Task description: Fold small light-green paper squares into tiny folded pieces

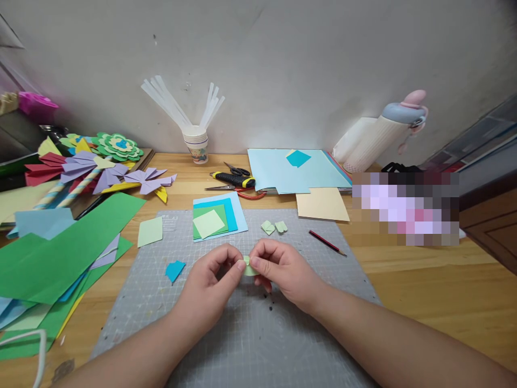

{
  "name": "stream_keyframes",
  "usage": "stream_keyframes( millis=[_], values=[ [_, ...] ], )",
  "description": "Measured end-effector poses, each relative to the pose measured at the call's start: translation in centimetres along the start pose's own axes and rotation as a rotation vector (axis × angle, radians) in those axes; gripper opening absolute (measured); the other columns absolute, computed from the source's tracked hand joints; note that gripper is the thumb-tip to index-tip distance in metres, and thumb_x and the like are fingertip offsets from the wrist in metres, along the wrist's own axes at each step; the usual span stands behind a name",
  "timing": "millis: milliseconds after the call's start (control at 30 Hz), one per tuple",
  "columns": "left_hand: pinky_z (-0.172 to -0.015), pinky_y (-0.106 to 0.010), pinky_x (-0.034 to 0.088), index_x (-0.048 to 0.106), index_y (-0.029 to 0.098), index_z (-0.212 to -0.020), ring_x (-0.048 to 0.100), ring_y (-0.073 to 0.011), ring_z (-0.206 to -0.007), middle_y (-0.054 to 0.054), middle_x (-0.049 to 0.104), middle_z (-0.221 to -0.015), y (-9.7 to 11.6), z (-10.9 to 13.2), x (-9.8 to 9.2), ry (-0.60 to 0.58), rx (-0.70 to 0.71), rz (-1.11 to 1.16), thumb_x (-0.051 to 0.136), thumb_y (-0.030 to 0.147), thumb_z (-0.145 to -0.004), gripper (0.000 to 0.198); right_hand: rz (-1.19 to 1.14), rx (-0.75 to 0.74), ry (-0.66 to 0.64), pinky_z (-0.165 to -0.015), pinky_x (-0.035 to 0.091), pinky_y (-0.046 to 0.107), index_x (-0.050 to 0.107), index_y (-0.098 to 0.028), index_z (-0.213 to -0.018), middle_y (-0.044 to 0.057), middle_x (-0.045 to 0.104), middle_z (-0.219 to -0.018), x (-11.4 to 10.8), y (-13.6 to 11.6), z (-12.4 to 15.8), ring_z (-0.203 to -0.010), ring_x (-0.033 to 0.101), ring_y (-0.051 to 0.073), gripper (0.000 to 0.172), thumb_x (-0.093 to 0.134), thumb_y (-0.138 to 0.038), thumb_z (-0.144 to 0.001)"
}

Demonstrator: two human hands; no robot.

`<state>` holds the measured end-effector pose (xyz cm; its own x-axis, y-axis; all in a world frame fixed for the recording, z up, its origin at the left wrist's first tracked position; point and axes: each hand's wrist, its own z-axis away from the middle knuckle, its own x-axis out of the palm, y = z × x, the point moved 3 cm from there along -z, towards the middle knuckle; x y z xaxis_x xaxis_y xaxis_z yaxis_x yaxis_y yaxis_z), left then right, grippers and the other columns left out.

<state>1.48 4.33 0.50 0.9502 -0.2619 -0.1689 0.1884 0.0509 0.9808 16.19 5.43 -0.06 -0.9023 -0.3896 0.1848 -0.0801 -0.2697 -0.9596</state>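
Between the fingertips of my left hand (220,275) and my right hand (278,269) is a small piece of light green paper (249,269). Both hands pinch it just above the grey cutting mat (258,345), and the fingers cover much of it. Beyond my right hand lie two small folded light green paper pieces (268,227), close together. A blue paper scrap (175,271) rests left of my left hand. Farther back sits a stack of paper squares (238,210) in blues and greens, with a light green square (209,223) on top.
A pencil (327,243) lies at the mat's right. Behind are scissors (236,170), a black-and-yellow tool (232,179), paper cups with white strips (196,145) and light blue sheets (294,170). Green paper (72,248) and paper flowers (147,179) fill the left; a bottle (382,134) leans right.
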Motion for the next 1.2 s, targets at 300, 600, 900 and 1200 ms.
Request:
stream_keyframes(
  millis=[300, 600, 900, 1200],
  values=[
    [-0.063, -0.024, 0.037, 0.048, 0.019, -0.069, 0.046, -0.0137, -0.067, 0.002, 0.048, -0.067, 0.30, -0.04, 0.04, 0.010, 0.004, -0.010, 0.052, 0.035, -0.083, 0.022, 0.000, -0.001, 0.006, -0.044, 0.039, 0.020, 0.053, -0.017, -0.071, -0.004, 0.050, -0.060, 0.13, -0.17, 0.02, -0.052, 0.050, 0.009, 0.033, 0.066, -0.047, -0.074],
    [-0.061, -0.024, 0.036, 0.050, 0.018, -0.070, 0.044, -0.0129, -0.065, 0.002, 0.048, -0.067, 0.35, 0.03, 0.34, -0.026, 0.019, -0.043, 0.051, 0.035, -0.084, 0.022, 0.059, -0.070, 0.020, -0.053, 0.037, 0.022, 0.053, -0.017, -0.070, -0.004, 0.047, -0.065, -0.06, -0.26, 0.37, -0.057, 0.046, 0.009, 0.020, 0.059, -0.033, -0.081],
    [-0.059, -0.023, 0.034, 0.050, 0.018, -0.069, 0.041, -0.0122, -0.063, 0.002, 0.045, -0.065, 0.58, 0.06, 0.56, -0.041, 0.015, -0.055, 0.054, 0.034, -0.083, 0.022, 0.293, -0.163, 0.157, -0.056, 0.035, 0.023, 0.047, -0.019, -0.062, -0.004, 0.046, -0.061, -0.02, -0.76, 0.54, -0.058, 0.041, 0.010, 0.016, 0.057, -0.020, -0.074],
    [-0.061, -0.023, 0.035, 0.050, 0.018, -0.068, 0.044, -0.0129, -0.065, 0.003, 0.047, -0.066, 0.37, -0.29, -0.33, 0.103, -0.027, 0.029, 0.055, 0.035, -0.080, 0.021, 0.032, -0.065, 0.099, -0.052, 0.044, 0.024, 0.051, -0.019, -0.077, -0.003, 0.054, -0.064, -0.42, -0.23, 0.12, -0.056, 0.054, 0.012, 0.019, 0.053, -0.038, -0.083]
  ],
)
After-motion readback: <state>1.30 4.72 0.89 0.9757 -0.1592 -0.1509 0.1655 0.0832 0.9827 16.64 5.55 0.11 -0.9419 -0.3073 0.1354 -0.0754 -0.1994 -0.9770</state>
